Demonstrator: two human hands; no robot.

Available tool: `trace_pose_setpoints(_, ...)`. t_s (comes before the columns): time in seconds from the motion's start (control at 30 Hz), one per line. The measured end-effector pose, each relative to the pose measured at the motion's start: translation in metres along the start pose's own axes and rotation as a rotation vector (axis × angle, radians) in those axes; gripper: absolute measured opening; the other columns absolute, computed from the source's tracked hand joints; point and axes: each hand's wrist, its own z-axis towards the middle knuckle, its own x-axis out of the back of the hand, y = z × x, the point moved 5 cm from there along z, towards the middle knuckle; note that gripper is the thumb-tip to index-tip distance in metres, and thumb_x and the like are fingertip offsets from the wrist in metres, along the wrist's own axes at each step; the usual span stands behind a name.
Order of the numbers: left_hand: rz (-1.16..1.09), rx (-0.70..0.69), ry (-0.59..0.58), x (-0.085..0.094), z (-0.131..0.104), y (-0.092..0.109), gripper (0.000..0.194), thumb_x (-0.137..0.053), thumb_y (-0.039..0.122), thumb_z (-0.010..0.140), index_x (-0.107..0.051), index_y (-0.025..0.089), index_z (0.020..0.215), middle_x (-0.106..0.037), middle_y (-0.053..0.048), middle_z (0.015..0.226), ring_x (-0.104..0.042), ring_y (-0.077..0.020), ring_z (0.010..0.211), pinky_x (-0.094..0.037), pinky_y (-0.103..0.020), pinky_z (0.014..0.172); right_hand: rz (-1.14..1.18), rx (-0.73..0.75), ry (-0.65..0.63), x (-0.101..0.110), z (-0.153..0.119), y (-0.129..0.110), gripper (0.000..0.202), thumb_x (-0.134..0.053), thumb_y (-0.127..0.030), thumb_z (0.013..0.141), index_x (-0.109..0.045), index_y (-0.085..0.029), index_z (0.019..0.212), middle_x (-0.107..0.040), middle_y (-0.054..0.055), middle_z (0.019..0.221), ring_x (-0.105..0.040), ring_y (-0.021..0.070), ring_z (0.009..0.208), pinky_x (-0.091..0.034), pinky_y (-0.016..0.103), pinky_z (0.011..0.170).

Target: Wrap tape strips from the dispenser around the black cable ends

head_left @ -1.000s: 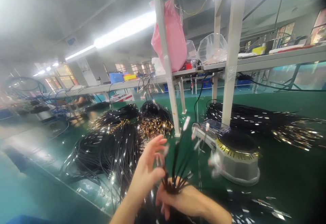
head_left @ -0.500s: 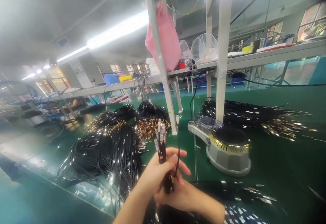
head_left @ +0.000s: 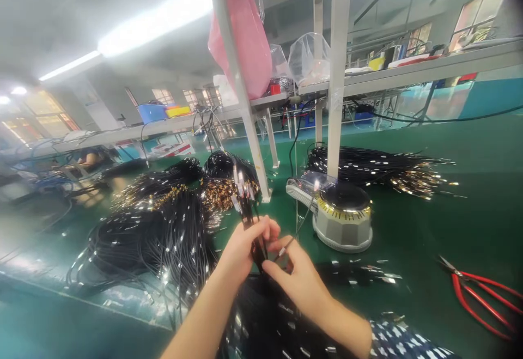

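Note:
My left hand point(head_left: 240, 247) is closed round an upright bunch of black cables point(head_left: 247, 212) with silvery connector ends sticking out above the fist. Close beside it on the right, my right hand point(head_left: 304, 280) has thumb and fingers bent together on a single thin black cable point(head_left: 282, 251) with a pale end piece. The fingertips of both hands nearly meet. Below them lies a dark heap of black cables point(head_left: 261, 315) with shiny ends, partly hidden by my forearms.
Left on the green surface is a large pile of black cables point(head_left: 155, 244); gold-ended bundles point(head_left: 223, 193) lie behind it. A grey-white round device point(head_left: 343, 228) with a yellow slotted ring stands right of my hands. Red-handled pliers point(head_left: 461, 283) lie far right. A pale post point(head_left: 245, 108) rises ahead.
My right hand has come out from behind the left hand to its right side, with a single cable in its fingers. The view has shifted right, bringing the red-handled pliers into sight.

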Motion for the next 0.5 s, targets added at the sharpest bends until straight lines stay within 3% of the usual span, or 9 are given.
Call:
trace_pose_setpoints(0.17,0.016,-0.018,-0.006,0.0,0.001,0.003,0.038,-0.071,0.037,0.079,-0.052,0.016,0.054,-0.057,0.0,0.065,-0.051,-0.0106,0.057,-0.044,-0.022,0.052,0.062,0.016,0.015,0.002,-0.003,-0.007,0.012,-0.059,-0.025,0.08,-0.061,-0.019,0.091,-0.061,0.003,0.09,-0.052,0.0147,0.068,-0.043,0.029,0.064)
trace_pose_setpoints(0.37,0.003,0.099,0.019,-0.004,0.002,-0.013,0.036,-0.07,0.051,0.077,-0.064,0.015,0.077,-0.056,0.002,0.065,-0.046,-0.0091,0.04,-0.039,-0.023,0.035,-0.089,0.079,0.07,-0.01,0.005,-0.016,0.016,-0.076,-0.026,0.07,-0.066,-0.02,0.08,-0.064,0.0,0.081,-0.054,0.0134,0.063,-0.045,0.028,0.063)
trace_pose_setpoints(0.5,-0.035,0.054,0.077,0.001,0.004,0.0,0.037,-0.074,0.049,0.075,-0.062,0.014,0.069,-0.062,-0.002,0.069,-0.057,-0.0115,0.054,-0.047,-0.022,0.045,-0.075,0.238,0.008,-0.008,0.003,-0.026,0.004,-0.07,-0.024,0.078,-0.071,-0.021,0.076,-0.067,0.002,0.081,-0.057,0.0149,0.069,-0.044,0.028,0.065)
